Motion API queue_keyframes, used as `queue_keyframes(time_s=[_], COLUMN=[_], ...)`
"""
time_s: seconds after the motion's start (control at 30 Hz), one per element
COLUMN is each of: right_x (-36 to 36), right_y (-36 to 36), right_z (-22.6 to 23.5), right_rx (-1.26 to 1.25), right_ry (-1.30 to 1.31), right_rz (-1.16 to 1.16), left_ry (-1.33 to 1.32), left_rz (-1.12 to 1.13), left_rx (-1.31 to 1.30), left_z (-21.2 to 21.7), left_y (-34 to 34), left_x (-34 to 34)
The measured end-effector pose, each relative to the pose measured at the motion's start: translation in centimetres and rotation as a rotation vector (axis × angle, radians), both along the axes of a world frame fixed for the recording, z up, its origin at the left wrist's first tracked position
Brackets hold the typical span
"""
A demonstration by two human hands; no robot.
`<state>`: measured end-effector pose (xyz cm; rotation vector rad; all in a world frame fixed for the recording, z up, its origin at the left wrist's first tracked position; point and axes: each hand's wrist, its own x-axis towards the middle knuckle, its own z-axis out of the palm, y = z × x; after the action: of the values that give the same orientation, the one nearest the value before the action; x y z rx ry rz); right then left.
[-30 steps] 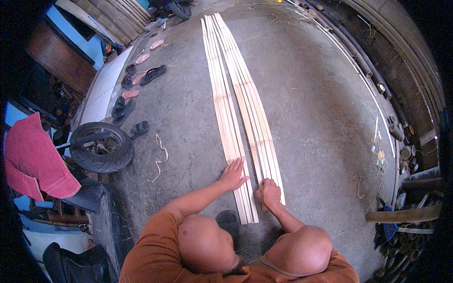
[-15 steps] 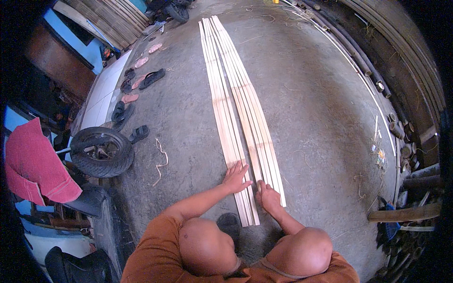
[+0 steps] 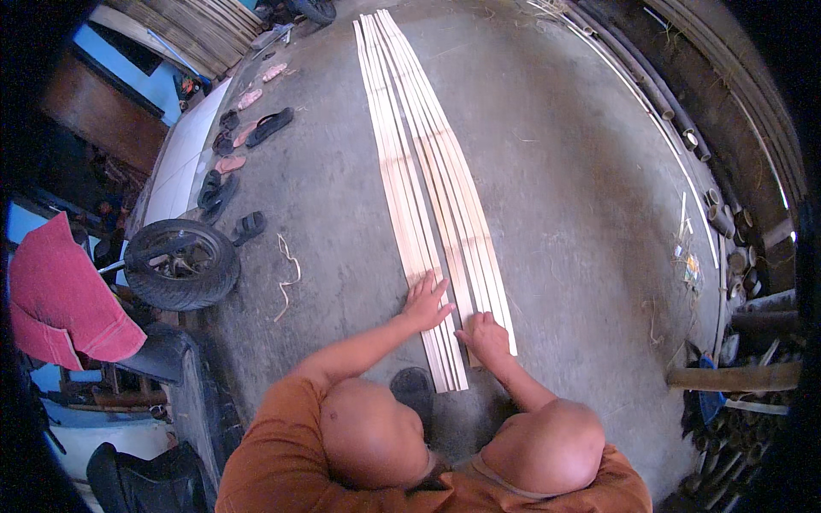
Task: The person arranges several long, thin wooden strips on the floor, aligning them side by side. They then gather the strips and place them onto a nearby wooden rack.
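Note:
Several long pale bamboo strips [image 3: 428, 162] lie side by side on the concrete floor, running away from me. My left hand [image 3: 425, 302] rests flat with fingers spread on the near ends of the left strips. My right hand [image 3: 485, 335] presses on the near ends of the right strips, its fingers curled over them. My knees show at the bottom of the view, and a dark sandal [image 3: 412, 386] sits between them.
A wheel with a tyre [image 3: 181, 263] stands at the left beside a red cloth [image 3: 60, 295]. Several sandals [image 3: 244, 145] lie at the far left. A piece of cord [image 3: 287, 275] lies on the floor. Bamboo poles [image 3: 684, 128] line the right side.
Both hands stay on the near ends of the strips. The left hand has shifted slightly along them; the strips look about the same.

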<state>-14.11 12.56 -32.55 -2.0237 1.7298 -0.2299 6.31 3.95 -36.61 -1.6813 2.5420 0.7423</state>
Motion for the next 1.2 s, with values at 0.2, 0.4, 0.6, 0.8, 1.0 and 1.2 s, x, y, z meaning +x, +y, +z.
queue_keyframes(time_s=[0.2, 0.4, 0.6, 0.8, 1.0, 1.2], right_x=[0.6, -0.6, -4.3, -11.2, -14.8, -11.6], right_y=[0.1, -0.5, -0.9, -0.3, 1.0, 0.7], right_z=[-3.4, -0.3, 4.0, 0.5, -2.7, 1.2], right_rx=[-0.083, 0.150, -0.122, -0.146, -0.141, -0.421], right_ry=[0.030, -0.281, -0.613, -0.386, -0.263, 0.036], right_rz=[-0.117, -0.286, -0.443, -0.459, -0.486, -0.432], left_ry=[0.029, 0.056, 0.035, -0.063, 0.106, 0.083], left_rz=[0.061, 0.048, 0.162, 0.399, 0.219, 0.450], left_rx=[0.088, 0.104, 0.015, 0.135, 0.011, 0.252], left_z=[0.4, 0.7, 0.8, 1.3, 1.5, 0.1], left_y=[-0.4, -0.5, -0.5, -1.3, -3.1, -4.0], left_x=[-0.8, -0.8, -1.8, -4.1, -6.2, -9.2])
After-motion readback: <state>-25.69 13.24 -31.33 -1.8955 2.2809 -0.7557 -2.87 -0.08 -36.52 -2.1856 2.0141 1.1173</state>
